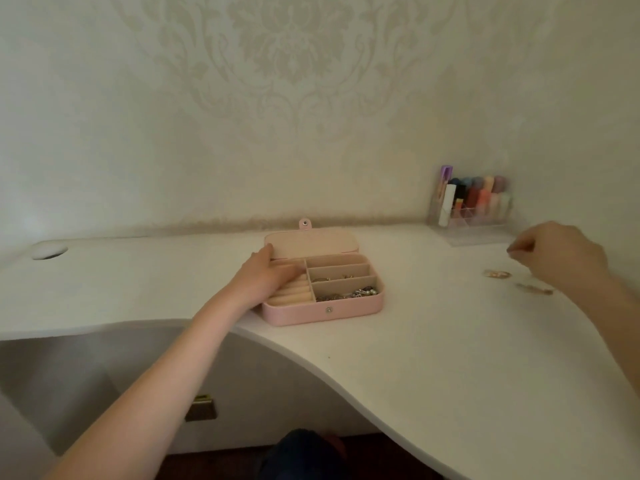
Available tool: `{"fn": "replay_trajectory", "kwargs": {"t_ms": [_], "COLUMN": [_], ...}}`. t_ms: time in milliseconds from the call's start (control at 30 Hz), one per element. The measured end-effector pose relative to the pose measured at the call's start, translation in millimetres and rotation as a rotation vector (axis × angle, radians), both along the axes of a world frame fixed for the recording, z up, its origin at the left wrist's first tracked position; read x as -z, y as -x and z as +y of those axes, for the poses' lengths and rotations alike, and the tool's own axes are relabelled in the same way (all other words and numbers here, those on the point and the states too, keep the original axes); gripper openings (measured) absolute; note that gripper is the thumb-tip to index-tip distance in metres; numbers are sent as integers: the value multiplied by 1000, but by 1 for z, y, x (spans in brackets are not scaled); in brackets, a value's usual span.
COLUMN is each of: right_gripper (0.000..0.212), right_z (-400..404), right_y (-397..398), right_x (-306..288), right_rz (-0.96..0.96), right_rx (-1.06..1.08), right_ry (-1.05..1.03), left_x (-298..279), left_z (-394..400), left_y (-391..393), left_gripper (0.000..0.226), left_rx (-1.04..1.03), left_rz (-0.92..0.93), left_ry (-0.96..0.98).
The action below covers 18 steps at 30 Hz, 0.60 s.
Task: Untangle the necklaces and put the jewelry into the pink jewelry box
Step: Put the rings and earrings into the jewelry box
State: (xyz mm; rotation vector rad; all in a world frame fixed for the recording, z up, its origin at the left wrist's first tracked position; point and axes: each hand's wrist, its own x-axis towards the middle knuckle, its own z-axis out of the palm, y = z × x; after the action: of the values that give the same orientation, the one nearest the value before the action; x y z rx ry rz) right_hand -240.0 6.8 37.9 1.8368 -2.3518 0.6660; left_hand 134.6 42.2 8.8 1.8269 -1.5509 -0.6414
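The pink jewelry box (322, 311) stands open on the white desk (450, 375), near the front edge where the desk curves inward, and its lid (311, 242) leans back toward the wall. Inside, on the right side, there are three long compartments: the nearest one holds a small heap of silver jewelry (349, 294), the middle one holds a few small gold pieces (346, 277), and the farthest one looks bare. The left side of the box has soft ring rolls (294, 292). The left hand (266, 275) rests on this left part, with the fingers laid quite straight over the rolls and the thumb up against the edge of the lid; it holds nothing. The right hand (561, 254) is well apart from the box, above the right part of the desk, with the fingers curled and the fingertips pressed together, perhaps pinching a thin chain, but the picture is too blurred there to be sure. Under this hand two small pieces of jewelry (497, 273) lie on the desk. Behind, near the wall, stands a clear organizer (467, 220) with colourful cosmetics.
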Motion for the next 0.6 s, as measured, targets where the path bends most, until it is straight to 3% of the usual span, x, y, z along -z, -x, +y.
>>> {"fn": "replay_trajectory", "kwargs": {"t_ms": [167,267,300,367,400,433,500,533,600], "right_gripper": [17,23,21,14,12,10,4,9,15], "right_z": [2,-7,-9,-12,-12,-12,-13,-13,-13], "right_y": [1,-3,-3,-1,-1,-1,0,0,-1], "right_x": [18,27,29,32,33,34,33,33,33], "right_rz": [-135,-80,-46,-1,5,1,-10,-19,-75], "right_rx": [-139,-171,-166,-158,-157,-158,-165,-176,-213], "right_ry": [-43,-43,-36,-29,-30,-28,-16,-6,26], "left_x": [-1,-2,-1,1,2,4,7,7,9], "left_z": [-5,-7,-9,-13,-15,-17,-22,-22,-23], "left_y": [37,59,64,71,74,76,77,78,78], "left_gripper": [77,84,73,27,25,28,80,95,96], "left_rx": [94,137,144,145,150,159,164,155,143], "left_rz": [32,75,90,115,138,160,179,196,238], "left_ry": [-5,-17,-15,-2,9,15,32,28,42]}}
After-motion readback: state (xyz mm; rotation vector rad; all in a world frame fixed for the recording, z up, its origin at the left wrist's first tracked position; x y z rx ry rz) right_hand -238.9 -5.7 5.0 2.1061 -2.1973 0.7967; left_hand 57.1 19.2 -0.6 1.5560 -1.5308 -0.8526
